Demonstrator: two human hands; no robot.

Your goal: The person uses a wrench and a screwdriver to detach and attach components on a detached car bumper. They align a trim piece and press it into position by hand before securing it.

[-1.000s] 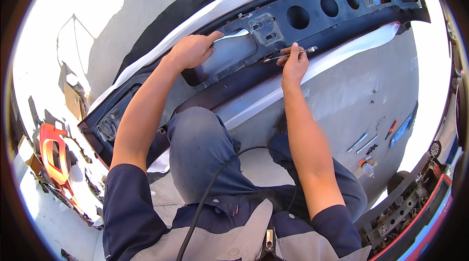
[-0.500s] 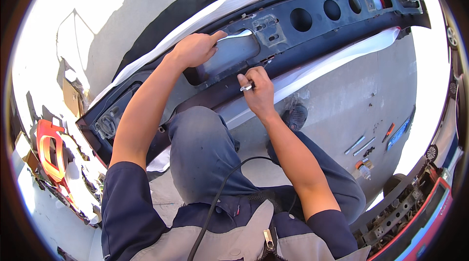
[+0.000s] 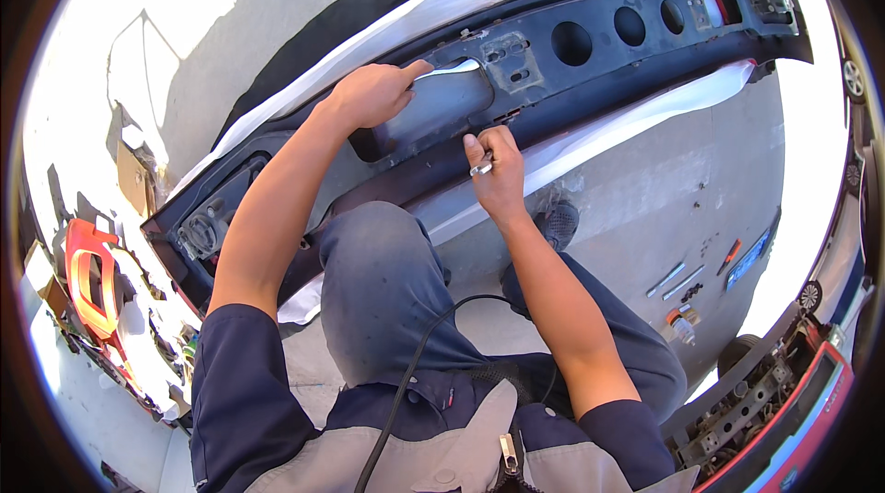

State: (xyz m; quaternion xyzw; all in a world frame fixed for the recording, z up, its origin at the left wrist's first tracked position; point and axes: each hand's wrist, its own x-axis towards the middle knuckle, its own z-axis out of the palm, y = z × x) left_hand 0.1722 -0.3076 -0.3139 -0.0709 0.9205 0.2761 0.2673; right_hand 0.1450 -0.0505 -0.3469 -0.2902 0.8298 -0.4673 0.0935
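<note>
Beneath a person's left hand (image 3: 376,95) lies a long, dark bumper (image 3: 595,78); that hand's fingers are bent at an opening, their grip unclear. At the bumper's near edge, the right hand (image 3: 499,166) clasps a metal tool (image 3: 481,167). Well to its right, two rods (image 3: 666,280) lie on the floor (image 3: 636,207).

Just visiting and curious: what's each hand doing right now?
Left hand: at the bumper; grip can't be told.
Right hand: closed, holding a wrench.
</note>
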